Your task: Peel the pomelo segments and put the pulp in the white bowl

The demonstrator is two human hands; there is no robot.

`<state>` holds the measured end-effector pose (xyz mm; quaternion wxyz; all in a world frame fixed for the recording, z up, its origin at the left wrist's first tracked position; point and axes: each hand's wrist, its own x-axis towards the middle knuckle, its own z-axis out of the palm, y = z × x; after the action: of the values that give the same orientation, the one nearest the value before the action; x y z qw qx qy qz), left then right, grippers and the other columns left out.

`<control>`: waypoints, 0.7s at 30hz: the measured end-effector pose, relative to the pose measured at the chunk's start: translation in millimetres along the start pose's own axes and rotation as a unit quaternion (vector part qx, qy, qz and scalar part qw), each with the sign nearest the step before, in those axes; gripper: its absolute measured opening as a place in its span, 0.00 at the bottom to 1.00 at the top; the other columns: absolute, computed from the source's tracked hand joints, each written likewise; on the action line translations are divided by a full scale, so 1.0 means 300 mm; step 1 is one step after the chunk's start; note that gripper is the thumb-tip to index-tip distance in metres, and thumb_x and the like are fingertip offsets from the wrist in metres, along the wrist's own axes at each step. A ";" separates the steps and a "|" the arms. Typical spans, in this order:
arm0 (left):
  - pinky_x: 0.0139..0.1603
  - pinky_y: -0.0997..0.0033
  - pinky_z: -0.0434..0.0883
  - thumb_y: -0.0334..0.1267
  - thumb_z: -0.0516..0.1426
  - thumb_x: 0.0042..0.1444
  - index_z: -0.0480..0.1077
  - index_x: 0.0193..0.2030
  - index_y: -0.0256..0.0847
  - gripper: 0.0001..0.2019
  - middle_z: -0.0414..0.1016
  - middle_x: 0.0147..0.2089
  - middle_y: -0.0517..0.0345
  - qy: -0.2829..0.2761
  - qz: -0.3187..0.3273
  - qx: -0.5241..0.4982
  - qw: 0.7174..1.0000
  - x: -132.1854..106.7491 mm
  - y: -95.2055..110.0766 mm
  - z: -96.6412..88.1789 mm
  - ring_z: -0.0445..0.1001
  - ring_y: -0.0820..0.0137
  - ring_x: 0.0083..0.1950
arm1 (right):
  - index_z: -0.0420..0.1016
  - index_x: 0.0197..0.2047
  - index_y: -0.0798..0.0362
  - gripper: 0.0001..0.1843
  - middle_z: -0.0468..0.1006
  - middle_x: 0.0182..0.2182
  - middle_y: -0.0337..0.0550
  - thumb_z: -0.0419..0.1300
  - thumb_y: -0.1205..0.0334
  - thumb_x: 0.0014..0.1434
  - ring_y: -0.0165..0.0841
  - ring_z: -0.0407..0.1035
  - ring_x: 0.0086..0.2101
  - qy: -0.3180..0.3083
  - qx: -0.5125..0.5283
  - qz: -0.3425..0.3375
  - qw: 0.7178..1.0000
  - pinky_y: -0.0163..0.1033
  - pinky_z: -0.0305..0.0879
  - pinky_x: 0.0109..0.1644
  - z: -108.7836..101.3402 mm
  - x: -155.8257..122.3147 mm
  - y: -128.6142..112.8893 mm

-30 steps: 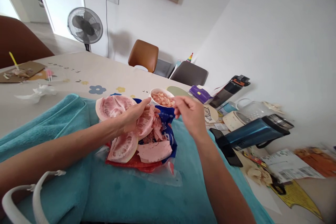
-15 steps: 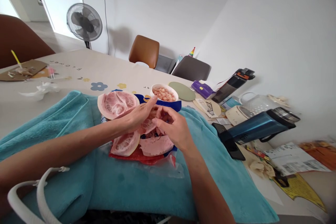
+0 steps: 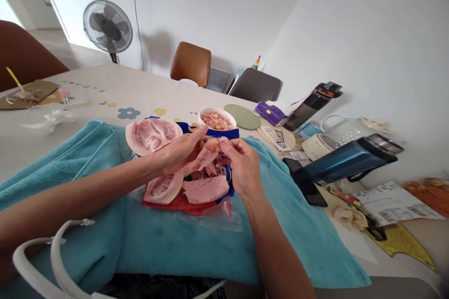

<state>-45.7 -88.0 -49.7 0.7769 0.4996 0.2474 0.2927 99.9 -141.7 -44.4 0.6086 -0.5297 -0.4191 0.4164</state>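
Between my hands is a pomelo segment (image 3: 211,145), its pale membrane partly pulled back from the pink flesh. My left hand (image 3: 185,149) supports it from the left, fingers curled behind it. On the other side, my right hand (image 3: 242,163) pinches the membrane between thumb and finger. Under them, pink pomelo peel (image 3: 206,189) and membrane scraps lie on a red and blue plastic bag (image 3: 189,207). One large hollowed pomelo rind (image 3: 154,135) sits to the left, with another piece of rind (image 3: 164,188) nearer me. Behind my hands stands a white bowl (image 3: 233,121) of peeled pomelo flesh (image 3: 215,120).
A teal towel (image 3: 182,252) covers the near table. At the right are a blue thermos (image 3: 347,161), a phone (image 3: 315,196), a dark bottle (image 3: 312,105), a kettle and papers. A green oval mat (image 3: 243,117) lies beside the bowl. Crumpled tissue (image 3: 52,120) rests at the left.
My right hand has moved slightly right and its fingers have drawn away from my left. The segment and its membrane now show between them. The view has shifted slightly.
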 end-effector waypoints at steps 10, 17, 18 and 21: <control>0.44 0.68 0.69 0.48 0.61 0.55 0.77 0.39 0.38 0.14 0.79 0.37 0.55 0.047 0.012 0.084 0.995 -0.052 0.000 0.055 0.75 0.68 0.39 | 0.70 0.24 0.52 0.14 0.73 0.21 0.34 0.69 0.55 0.47 0.29 0.70 0.24 0.035 0.029 -0.022 0.999 0.37 0.71 0.30 -0.021 0.001 0.033; 0.39 0.73 0.69 0.48 0.60 0.57 0.77 0.42 0.42 0.13 0.79 0.38 0.57 0.064 -0.006 -0.025 0.998 -0.049 -0.002 0.056 0.75 0.70 0.38 | 0.71 0.24 0.53 0.11 0.77 0.22 0.36 0.70 0.61 0.46 0.29 0.74 0.24 -0.020 0.195 0.045 0.980 0.37 0.76 0.34 -0.015 -0.008 0.014; 0.38 0.73 0.69 0.47 0.59 0.58 0.77 0.42 0.43 0.12 0.79 0.36 0.57 0.058 -0.010 -0.038 0.998 -0.051 0.002 0.060 0.75 0.71 0.37 | 0.72 0.24 0.53 0.11 0.77 0.22 0.36 0.70 0.61 0.46 0.28 0.74 0.25 -0.031 0.214 0.056 0.975 0.35 0.76 0.35 -0.016 -0.007 0.012; 0.39 0.72 0.71 0.44 0.57 0.60 0.77 0.44 0.42 0.11 0.79 0.36 0.55 0.052 -0.015 -0.061 0.997 -0.060 0.015 0.080 0.75 0.70 0.36 | 0.73 0.23 0.53 0.11 0.77 0.21 0.35 0.71 0.62 0.45 0.25 0.74 0.25 -0.060 0.251 0.076 0.963 0.31 0.76 0.34 -0.024 0.001 0.005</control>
<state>-43.0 -114.3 -34.9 0.7964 0.4312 0.2764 0.3214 106.6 -143.3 -46.3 0.6624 -0.3642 -0.2953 0.5843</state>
